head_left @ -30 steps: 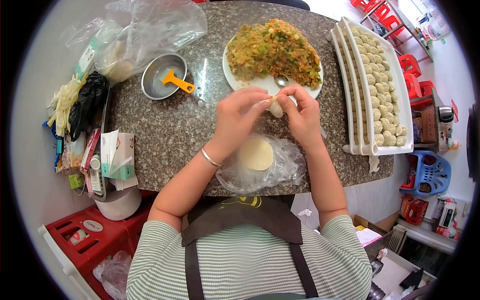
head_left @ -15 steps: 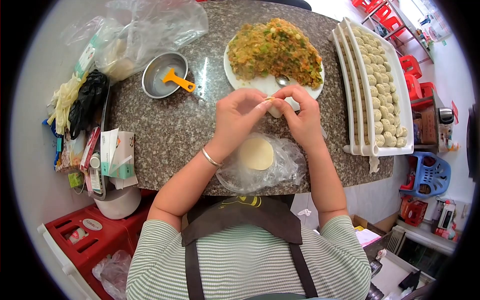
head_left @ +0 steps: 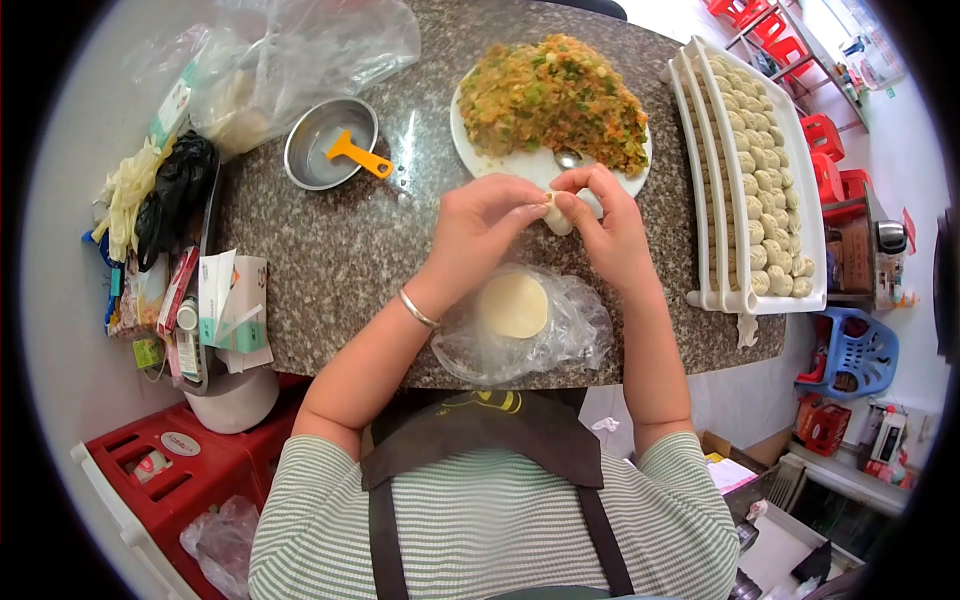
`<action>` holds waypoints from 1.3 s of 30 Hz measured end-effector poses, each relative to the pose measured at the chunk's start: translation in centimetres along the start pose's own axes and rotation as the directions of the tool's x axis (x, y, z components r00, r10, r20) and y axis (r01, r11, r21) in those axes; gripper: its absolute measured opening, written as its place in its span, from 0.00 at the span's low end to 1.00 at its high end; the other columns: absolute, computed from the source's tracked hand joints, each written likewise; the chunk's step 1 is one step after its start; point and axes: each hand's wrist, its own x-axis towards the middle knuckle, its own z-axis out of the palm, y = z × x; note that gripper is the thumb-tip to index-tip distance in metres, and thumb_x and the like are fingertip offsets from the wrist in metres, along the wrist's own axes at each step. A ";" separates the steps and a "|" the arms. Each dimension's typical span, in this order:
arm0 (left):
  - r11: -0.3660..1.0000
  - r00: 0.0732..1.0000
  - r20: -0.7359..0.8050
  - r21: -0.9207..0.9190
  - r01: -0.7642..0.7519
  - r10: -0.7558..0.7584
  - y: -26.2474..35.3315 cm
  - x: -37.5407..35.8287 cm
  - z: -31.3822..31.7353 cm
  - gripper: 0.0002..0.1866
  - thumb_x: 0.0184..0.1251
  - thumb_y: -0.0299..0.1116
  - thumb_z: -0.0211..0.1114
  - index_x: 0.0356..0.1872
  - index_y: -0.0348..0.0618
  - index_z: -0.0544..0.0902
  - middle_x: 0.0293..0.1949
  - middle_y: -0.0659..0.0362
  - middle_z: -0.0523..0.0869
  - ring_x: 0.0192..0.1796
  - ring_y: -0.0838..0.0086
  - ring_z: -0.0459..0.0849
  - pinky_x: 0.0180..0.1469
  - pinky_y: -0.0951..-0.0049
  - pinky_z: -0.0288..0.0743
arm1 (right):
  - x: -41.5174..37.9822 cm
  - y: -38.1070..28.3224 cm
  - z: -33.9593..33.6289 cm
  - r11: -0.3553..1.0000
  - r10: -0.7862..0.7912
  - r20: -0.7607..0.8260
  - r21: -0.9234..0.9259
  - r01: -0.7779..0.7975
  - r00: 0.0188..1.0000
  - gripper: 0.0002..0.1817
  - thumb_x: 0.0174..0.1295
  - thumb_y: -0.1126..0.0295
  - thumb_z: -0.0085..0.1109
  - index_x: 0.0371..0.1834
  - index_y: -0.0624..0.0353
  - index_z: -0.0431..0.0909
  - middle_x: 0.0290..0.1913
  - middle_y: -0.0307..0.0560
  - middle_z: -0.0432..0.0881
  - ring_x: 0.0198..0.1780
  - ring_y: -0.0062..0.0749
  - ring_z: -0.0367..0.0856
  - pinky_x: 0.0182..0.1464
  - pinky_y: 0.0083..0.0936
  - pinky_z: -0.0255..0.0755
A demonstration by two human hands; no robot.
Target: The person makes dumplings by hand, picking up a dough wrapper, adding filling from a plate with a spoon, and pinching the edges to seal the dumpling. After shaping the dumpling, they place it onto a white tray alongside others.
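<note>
A small filled bun of pale dough is pinched between my two hands, just in front of the plate. Fingers and thumb of my left hand close on its left side; those of my right hand grip its right edge. A bit of filling shows at the top of the dough. Below my hands, a round dough wrapper lies on a crumpled clear plastic bag. Behind them, a white plate carries a heap of chopped orange and green filling, with a metal spoon at its near side.
Stacked white trays of pleated buns stand on the right of the speckled countertop. To the left are a metal bowl with an orange-handled peeler, plastic bags, gloves and boxes.
Both hands have shifted slightly to the right with the bun, and more of its pale dough shows between the fingers. The wrapper and plate stay in place.
</note>
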 end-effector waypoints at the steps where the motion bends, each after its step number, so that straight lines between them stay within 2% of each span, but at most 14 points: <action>1: 0.998 0.999 0.006 0.039 -0.041 0.041 0.0 0.0 -0.1 0.05 0.63 0.23 0.68 0.38 0.35 0.87 0.41 0.55 0.88 0.44 0.73 0.86 0.49 0.73 0.79 | 0.1 0.0 0.0 1.000 -0.018 0.035 -0.015 0.018 0.999 0.05 0.63 0.73 0.61 0.36 0.65 0.79 0.34 0.50 0.81 0.40 0.38 0.81 0.45 0.29 0.72; 3: 0.994 0.997 0.015 0.076 -0.081 0.080 -0.1 0.1 -0.1 0.05 0.63 0.23 0.68 0.38 0.35 0.87 0.41 0.55 0.88 0.44 0.73 0.86 0.48 0.73 0.79 | 0.0 0.1 0.1 0.999 -0.033 0.070 -0.031 0.035 0.997 0.06 0.63 0.73 0.61 0.37 0.65 0.79 0.35 0.50 0.80 0.40 0.38 0.81 0.46 0.29 0.72; 6: 0.991 0.996 0.006 0.096 -0.093 0.093 -0.3 0.1 0.0 0.05 0.63 0.24 0.68 0.37 0.35 0.87 0.41 0.56 0.88 0.43 0.75 0.86 0.47 0.74 0.80 | -0.2 0.2 0.6 0.999 -0.026 0.003 -0.036 0.026 1.000 0.05 0.62 0.74 0.61 0.37 0.65 0.79 0.34 0.51 0.80 0.39 0.39 0.81 0.45 0.29 0.72; 12: 0.999 1.000 -0.007 0.044 -0.004 0.004 0.1 -0.2 0.2 0.06 0.64 0.24 0.68 0.40 0.37 0.84 0.40 0.59 0.87 0.44 0.78 0.85 0.47 0.76 0.80 | -0.4 -0.1 0.9 0.999 -0.042 -0.020 -0.031 0.041 0.999 0.05 0.62 0.74 0.61 0.36 0.65 0.80 0.35 0.50 0.82 0.39 0.38 0.82 0.45 0.28 0.73; 14: 0.968 0.997 -0.013 -0.242 0.071 -0.076 0.3 -0.2 0.9 0.08 0.67 0.26 0.66 0.44 0.39 0.80 0.43 0.59 0.85 0.46 0.77 0.85 0.47 0.76 0.80 | -0.5 0.0 1.1 0.996 0.061 -0.092 0.076 -0.054 0.994 0.05 0.64 0.73 0.60 0.36 0.65 0.80 0.35 0.49 0.83 0.40 0.36 0.82 0.45 0.27 0.73; 15: 0.968 0.997 -0.012 -0.243 0.070 -0.076 0.2 -0.2 0.9 0.08 0.67 0.26 0.66 0.44 0.39 0.80 0.43 0.59 0.85 0.46 0.77 0.85 0.47 0.76 0.80 | -0.6 0.2 1.2 0.996 0.060 -0.093 0.075 -0.053 0.994 0.05 0.64 0.73 0.60 0.36 0.65 0.80 0.35 0.49 0.83 0.40 0.36 0.82 0.45 0.27 0.73; 17: 0.779 0.944 0.123 -0.537 0.324 -0.307 -0.1 -0.2 0.9 0.09 0.71 0.29 0.64 0.47 0.40 0.76 0.45 0.59 0.84 0.48 0.75 0.84 0.50 0.73 0.81 | -0.7 0.5 1.4 0.983 0.105 -0.118 0.160 -0.085 0.987 0.06 0.65 0.73 0.60 0.37 0.65 0.80 0.36 0.49 0.83 0.40 0.35 0.82 0.46 0.27 0.73; 20: 0.716 0.923 0.153 -0.590 0.373 -0.354 -0.1 -0.3 0.8 0.07 0.72 0.30 0.63 0.46 0.41 0.77 0.45 0.60 0.83 0.49 0.75 0.84 0.52 0.70 0.82 | -0.7 0.2 1.5 0.977 0.106 -0.090 0.192 -0.087 0.990 0.05 0.65 0.73 0.59 0.37 0.64 0.80 0.36 0.48 0.83 0.40 0.36 0.82 0.46 0.27 0.73; 23: 0.720 0.929 0.169 -0.591 0.362 -0.329 -0.2 -0.3 0.7 0.07 0.72 0.31 0.63 0.46 0.42 0.77 0.44 0.60 0.83 0.48 0.74 0.84 0.53 0.68 0.82 | -0.5 0.0 1.7 0.998 0.023 -0.103 0.062 -0.016 0.994 0.05 0.65 0.73 0.59 0.38 0.64 0.79 0.36 0.49 0.82 0.40 0.37 0.81 0.45 0.28 0.73; 30: 0.740 0.942 0.125 -0.591 0.322 -0.310 -0.2 -0.5 1.0 0.06 0.72 0.31 0.64 0.45 0.44 0.78 0.47 0.62 0.82 0.50 0.76 0.83 0.52 0.70 0.81 | -0.6 0.2 1.9 0.998 -0.031 -0.109 -0.061 0.025 0.994 0.04 0.63 0.74 0.61 0.36 0.64 0.78 0.36 0.52 0.81 0.41 0.43 0.81 0.45 0.32 0.73; 32: 0.753 0.949 0.092 -0.587 0.297 -0.302 -0.2 -0.5 1.1 0.06 0.72 0.30 0.64 0.45 0.44 0.78 0.48 0.62 0.81 0.51 0.77 0.81 0.52 0.71 0.80 | -0.5 0.6 2.1 0.985 -0.157 -0.096 -0.087 0.149 0.983 0.06 0.66 0.72 0.62 0.36 0.64 0.78 0.35 0.45 0.80 0.39 0.29 0.78 0.45 0.24 0.71; 33: 0.754 0.949 0.091 -0.587 0.296 -0.302 -0.2 -0.5 1.0 0.06 0.72 0.30 0.64 0.45 0.44 0.78 0.48 0.62 0.81 0.51 0.77 0.81 0.52 0.71 0.80 | -0.5 0.5 2.1 0.985 -0.158 -0.096 -0.086 0.150 0.983 0.06 0.66 0.72 0.62 0.36 0.64 0.78 0.35 0.45 0.80 0.39 0.29 0.78 0.45 0.24 0.71; 35: 0.785 0.954 0.102 -0.546 0.292 -0.283 -0.4 -0.4 1.0 0.08 0.72 0.30 0.63 0.48 0.44 0.78 0.48 0.63 0.81 0.52 0.78 0.81 0.52 0.71 0.80 | -0.6 0.1 2.0 0.994 -0.103 -0.119 -0.058 0.097 0.987 0.04 0.62 0.74 0.62 0.35 0.63 0.78 0.36 0.51 0.81 0.41 0.42 0.81 0.45 0.31 0.72; 39: 0.792 0.950 0.154 -0.524 0.313 -0.274 0.0 -0.4 0.7 0.09 0.72 0.30 0.62 0.50 0.44 0.78 0.48 0.63 0.81 0.52 0.78 0.81 0.53 0.72 0.80 | -0.7 -0.4 1.9 0.998 0.023 -0.144 0.054 -0.016 0.989 0.04 0.62 0.74 0.62 0.35 0.63 0.79 0.35 0.50 0.81 0.40 0.39 0.81 0.45 0.30 0.72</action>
